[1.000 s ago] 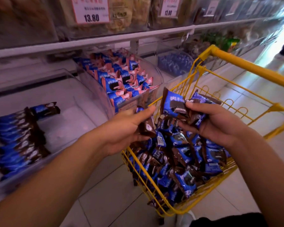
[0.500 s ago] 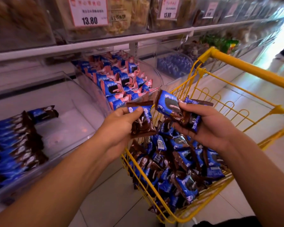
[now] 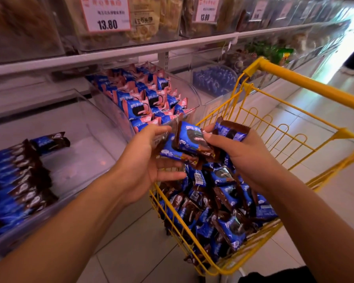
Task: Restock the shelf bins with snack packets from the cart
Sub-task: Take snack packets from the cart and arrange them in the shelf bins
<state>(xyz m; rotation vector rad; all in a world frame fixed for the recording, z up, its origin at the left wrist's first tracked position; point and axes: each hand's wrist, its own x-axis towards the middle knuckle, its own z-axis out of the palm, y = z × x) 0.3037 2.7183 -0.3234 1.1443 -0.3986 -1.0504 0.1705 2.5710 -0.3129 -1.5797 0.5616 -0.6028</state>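
Blue-and-brown snack packets fill the yellow wire cart at the right. Above its near-left corner my right hand grips several of these packets. My left hand meets that bunch from the left, thumb on top and fingers under a lower packet. A clear shelf bin at the left holds a row of the same packets along its left side; the rest of its floor is bare.
A second clear bin behind my hands is full of blue-and-pink packets. Further right stands a bin of small blue items. Upper shelf bins carry price tags reading 13.80. Tiled floor runs under the cart; a person's foot shows far right.
Both hands have come together above the cart's corner. The left hand's packet has joined the bunch in the right hand, and the hands have risen slightly toward the shelf.
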